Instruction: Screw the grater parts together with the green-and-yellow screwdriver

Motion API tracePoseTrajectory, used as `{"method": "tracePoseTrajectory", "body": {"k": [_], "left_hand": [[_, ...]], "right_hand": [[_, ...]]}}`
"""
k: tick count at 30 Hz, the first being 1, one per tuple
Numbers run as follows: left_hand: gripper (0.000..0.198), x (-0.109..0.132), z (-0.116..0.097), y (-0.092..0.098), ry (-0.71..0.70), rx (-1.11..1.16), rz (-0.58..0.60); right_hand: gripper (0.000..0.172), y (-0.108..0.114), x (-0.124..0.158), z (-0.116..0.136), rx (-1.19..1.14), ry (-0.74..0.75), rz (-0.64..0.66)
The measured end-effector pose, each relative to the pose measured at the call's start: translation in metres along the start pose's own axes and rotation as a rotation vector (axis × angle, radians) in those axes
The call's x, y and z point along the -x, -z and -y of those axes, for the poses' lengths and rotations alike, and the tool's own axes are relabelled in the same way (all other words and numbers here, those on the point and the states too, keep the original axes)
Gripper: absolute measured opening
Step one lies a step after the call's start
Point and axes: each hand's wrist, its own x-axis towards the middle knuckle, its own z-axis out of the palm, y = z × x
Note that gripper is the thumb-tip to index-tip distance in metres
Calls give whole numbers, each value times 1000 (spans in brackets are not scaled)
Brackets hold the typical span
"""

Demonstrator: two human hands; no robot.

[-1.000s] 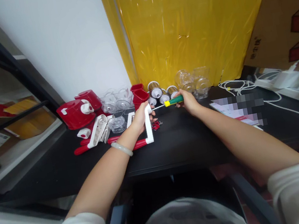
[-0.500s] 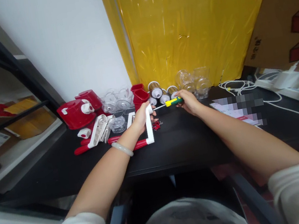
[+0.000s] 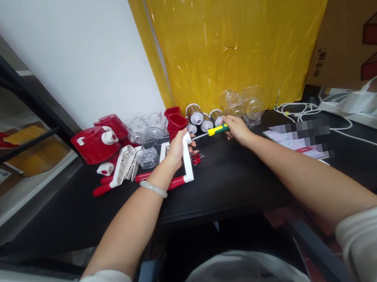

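Note:
My left hand (image 3: 176, 151) is closed around the upper end of a white crank handle (image 3: 186, 158) with a red grip (image 3: 176, 182). In my right hand (image 3: 236, 128) is a yellow and green screwdriver (image 3: 218, 129), held level. Its shaft points left and its tip meets the top of the crank, where the exact contact is too small to see. Small red parts (image 3: 197, 159) lie on the table just right of the crank. Behind my hands stand red hoppers (image 3: 175, 123) and several metal grater drums (image 3: 194, 114) with white ends.
Red housings (image 3: 95, 145), more white cranks (image 3: 120, 166) and clear plastic cups (image 3: 148, 158) lie on the left of the black table (image 3: 239, 180). Further clear parts (image 3: 254, 106) stand at the back. Papers (image 3: 293, 142), white cables and a power strip (image 3: 368, 104) are on the right.
Both hands keep their holds, with the screwdriver still against the crank's end. The whole view has shifted slightly; nothing else has visibly moved.

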Motion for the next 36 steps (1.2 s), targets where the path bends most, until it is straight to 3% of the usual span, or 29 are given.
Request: {"method": "tracePoseTrajectory", "body": {"k": [8, 15, 23, 28, 33, 36], "left_hand": [[34, -1, 1, 1, 13, 11, 18], [34, 1, -1, -1, 15, 1, 15], [34, 1, 0, -1, 9, 2, 25], [35, 1, 0, 0, 13, 1, 21], [35, 1, 0, 0, 17, 2, 18], [34, 0, 0, 0, 17, -2, 36]], "right_hand": [[21, -6, -3, -1, -162, -105, -42], [17, -6, -1, 1, -332, -125, 1], [49, 2, -3, -2, -58, -76, -14], [34, 0, -1, -1, -34, -11, -29], [17, -3, -1, 1, -178, -90, -13], [18, -3, -1, 2, -295, -123, 13]]}}
